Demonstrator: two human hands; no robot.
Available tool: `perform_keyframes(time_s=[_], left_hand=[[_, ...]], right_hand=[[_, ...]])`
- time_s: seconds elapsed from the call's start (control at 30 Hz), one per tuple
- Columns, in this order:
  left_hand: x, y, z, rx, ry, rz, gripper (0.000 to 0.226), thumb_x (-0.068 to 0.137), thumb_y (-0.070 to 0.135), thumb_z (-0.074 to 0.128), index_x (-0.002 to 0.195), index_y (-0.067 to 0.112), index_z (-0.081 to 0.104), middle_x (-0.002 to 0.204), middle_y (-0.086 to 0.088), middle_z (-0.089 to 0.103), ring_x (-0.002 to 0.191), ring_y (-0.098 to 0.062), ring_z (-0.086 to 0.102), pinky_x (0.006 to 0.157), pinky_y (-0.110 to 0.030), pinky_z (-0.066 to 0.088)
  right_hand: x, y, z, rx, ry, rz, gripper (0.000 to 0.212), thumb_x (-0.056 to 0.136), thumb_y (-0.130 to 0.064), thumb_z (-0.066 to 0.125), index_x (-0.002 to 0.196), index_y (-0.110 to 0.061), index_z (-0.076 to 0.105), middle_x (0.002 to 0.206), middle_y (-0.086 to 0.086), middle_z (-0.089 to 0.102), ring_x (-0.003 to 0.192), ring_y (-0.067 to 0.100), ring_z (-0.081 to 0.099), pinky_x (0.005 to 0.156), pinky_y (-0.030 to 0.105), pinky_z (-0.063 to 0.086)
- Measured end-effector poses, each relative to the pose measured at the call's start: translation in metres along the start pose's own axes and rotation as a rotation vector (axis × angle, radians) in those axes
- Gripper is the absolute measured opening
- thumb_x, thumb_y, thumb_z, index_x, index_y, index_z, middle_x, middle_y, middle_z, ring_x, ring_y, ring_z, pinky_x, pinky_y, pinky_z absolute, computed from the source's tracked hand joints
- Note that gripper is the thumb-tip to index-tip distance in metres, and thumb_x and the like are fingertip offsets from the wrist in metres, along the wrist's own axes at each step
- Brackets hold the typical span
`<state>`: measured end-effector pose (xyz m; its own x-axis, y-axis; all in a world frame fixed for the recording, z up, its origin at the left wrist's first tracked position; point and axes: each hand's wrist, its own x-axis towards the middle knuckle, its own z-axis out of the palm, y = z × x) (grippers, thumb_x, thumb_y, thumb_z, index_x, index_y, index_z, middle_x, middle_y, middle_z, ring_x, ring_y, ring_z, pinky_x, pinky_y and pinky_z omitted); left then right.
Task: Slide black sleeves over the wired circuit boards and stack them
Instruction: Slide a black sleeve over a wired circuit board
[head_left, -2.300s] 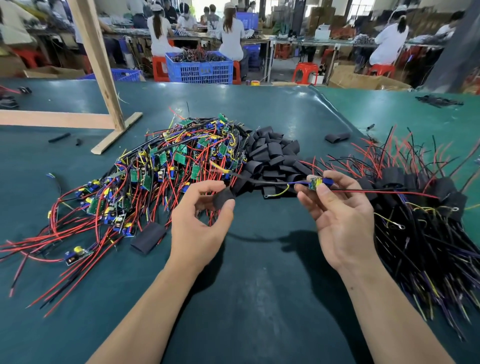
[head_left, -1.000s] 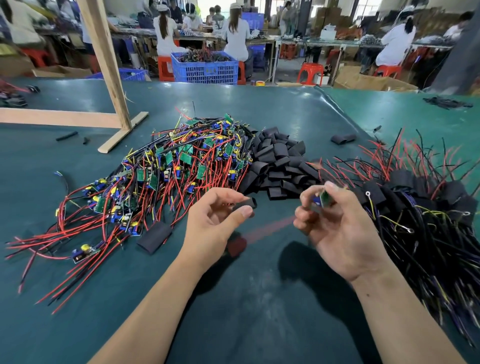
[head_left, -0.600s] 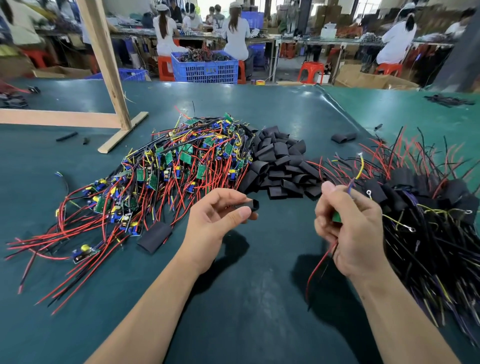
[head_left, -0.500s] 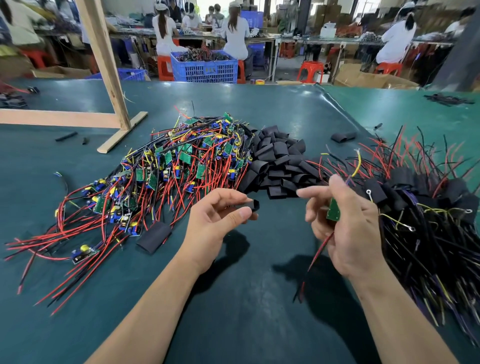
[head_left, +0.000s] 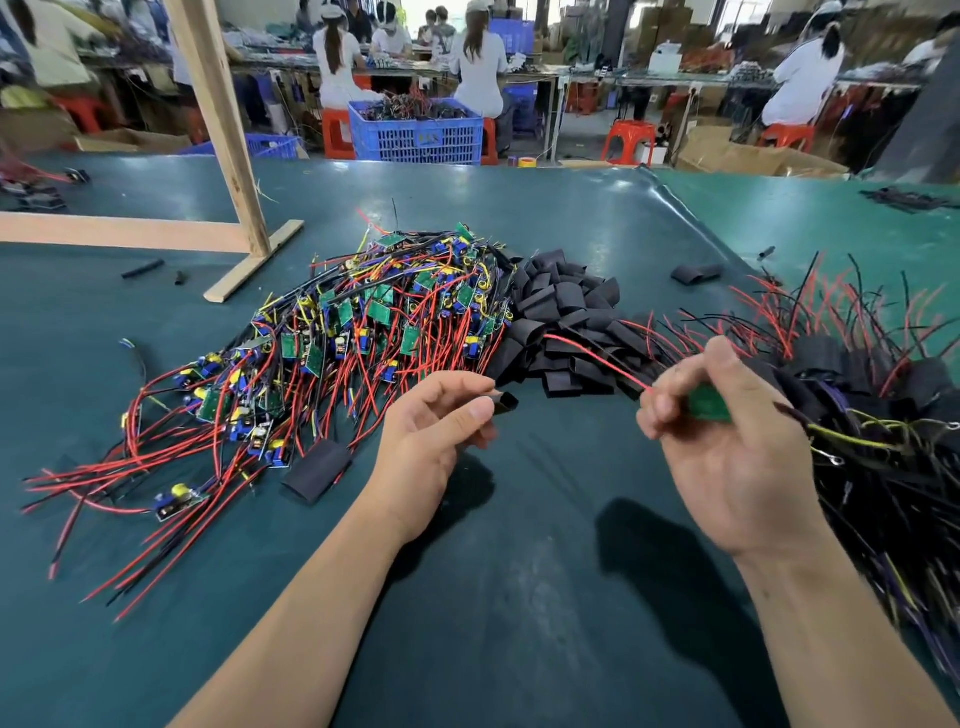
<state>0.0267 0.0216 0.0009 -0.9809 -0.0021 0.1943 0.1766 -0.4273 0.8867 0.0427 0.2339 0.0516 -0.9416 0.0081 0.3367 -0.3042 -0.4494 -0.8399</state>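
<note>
**One sleeve, one board, both held above the worktop**

Head view: the left hand (head_left: 431, 441) pinches one black sleeve (head_left: 505, 402) between thumb and curled fingers, its open end towards the right hand (head_left: 737, 457). The right hand's fingers curl round one green circuit board (head_left: 706, 404); a red wire (head_left: 597, 358) runs from it up and left, and yellow and black wires trail off to the right. Sleeve and board are apart, both just in front of the heap of loose sleeves (head_left: 566, 322).

Left of that heap lies a tangle of bare boards (head_left: 363, 332), too many to count. Right of it lies a stack of sleeved boards (head_left: 883, 415), part hidden by the right hand. Two stray sleeves lie on the green worktop (head_left: 519, 597): one (head_left: 317, 470) left of the heap, near the left hand, one (head_left: 696, 273) behind it. Far behind the heap stand a wooden frame (head_left: 223, 156) and a blue crate (head_left: 415, 132).
</note>
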Motion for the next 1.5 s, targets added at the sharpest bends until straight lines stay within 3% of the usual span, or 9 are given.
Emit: perform_keyframes(time_s=[0.2,0.3,0.67,0.83,1.07,1.2,1.33,1.4,1.5], left_hand=[[0.000,0.003,0.002,-0.092,-0.002,-0.064,0.023,0.073,0.003,0.069,0.095,0.004,0.064,0.079,-0.002,0.065,0.064,-0.015,0.063,0.064,-0.024,0.054],[0.000,0.004,0.004,-0.104,0.004,-0.080,0.020,0.075,0.009,0.059,0.094,0.002,0.063,0.083,-0.007,0.064,0.065,-0.017,0.064,0.066,-0.026,0.055],[0.002,0.006,0.005,-0.137,0.019,-0.102,0.020,0.072,-0.002,0.067,0.092,0.001,0.063,0.092,-0.019,0.063,0.072,-0.023,0.069,0.075,-0.031,0.058],[0.002,0.007,0.005,-0.162,0.021,-0.061,0.017,0.074,-0.002,0.061,0.091,0.000,0.063,0.093,-0.014,0.071,0.083,-0.027,0.072,0.081,-0.031,0.058],[0.002,0.006,0.004,-0.160,0.061,0.035,0.022,0.071,-0.005,0.064,0.077,0.013,0.076,0.099,-0.014,0.074,0.101,-0.025,0.067,0.087,-0.036,0.057],[0.002,0.005,0.004,-0.113,0.095,0.060,0.023,0.068,-0.003,0.066,0.076,0.016,0.075,0.102,-0.012,0.074,0.104,-0.023,0.066,0.093,-0.035,0.055],[0.002,0.006,0.002,-0.025,0.134,0.096,0.021,0.067,-0.003,0.071,0.083,0.010,0.066,0.101,-0.007,0.075,0.106,-0.021,0.066,0.105,-0.041,0.043],[0.002,0.007,0.002,-0.014,0.126,0.111,0.026,0.066,-0.006,0.077,0.079,0.013,0.067,0.101,-0.007,0.075,0.105,-0.021,0.067,0.100,-0.038,0.045],[0.000,0.008,0.002,-0.010,0.132,0.124,0.020,0.066,-0.001,0.072,0.081,0.009,0.063,0.102,-0.008,0.074,0.102,-0.022,0.067,0.095,-0.035,0.047]], right_hand=[[-0.002,0.001,0.005,-0.008,0.045,0.030,0.056,0.091,-0.038,0.052,0.042,-0.012,0.047,0.041,0.003,0.040,0.045,0.018,0.034,0.051,0.025,0.034],[-0.003,0.002,0.006,0.002,0.043,0.041,0.058,0.092,-0.040,0.050,0.042,-0.011,0.045,0.039,0.004,0.036,0.044,0.018,0.033,0.050,0.025,0.033],[-0.002,0.008,0.006,-0.115,0.166,-0.052,0.057,0.094,-0.042,0.056,0.042,-0.017,0.057,0.044,0.001,0.052,0.045,0.018,0.048,0.052,0.028,0.036],[-0.003,0.010,0.008,-0.214,0.111,-0.053,0.053,0.079,-0.059,0.064,0.046,-0.018,0.061,0.046,0.004,0.054,0.045,0.021,0.048,0.052,0.030,0.035],[-0.006,0.014,0.013,-0.254,0.074,-0.043,0.054,0.082,-0.056,0.061,0.045,-0.017,0.062,0.046,0.003,0.055,0.045,0.021,0.046,0.050,0.028,0.038],[-0.008,0.016,0.016,-0.252,0.043,-0.013,0.053,0.083,-0.055,0.060,0.045,-0.018,0.061,0.046,0.003,0.056,0.044,0.022,0.046,0.048,0.028,0.037],[-0.010,0.018,0.021,-0.248,0.037,0.022,0.055,0.085,-0.051,0.065,0.044,-0.015,0.060,0.044,0.005,0.054,0.041,0.021,0.048,0.044,0.028,0.037],[-0.011,0.019,0.021,-0.235,0.047,0.039,0.054,0.088,-0.045,0.061,0.044,-0.014,0.060,0.043,0.006,0.053,0.040,0.020,0.049,0.041,0.027,0.037],[-0.011,0.020,0.021,-0.219,0.061,0.063,0.053,0.086,-0.045,0.059,0.043,-0.013,0.059,0.043,0.006,0.053,0.038,0.020,0.049,0.040,0.026,0.037]])
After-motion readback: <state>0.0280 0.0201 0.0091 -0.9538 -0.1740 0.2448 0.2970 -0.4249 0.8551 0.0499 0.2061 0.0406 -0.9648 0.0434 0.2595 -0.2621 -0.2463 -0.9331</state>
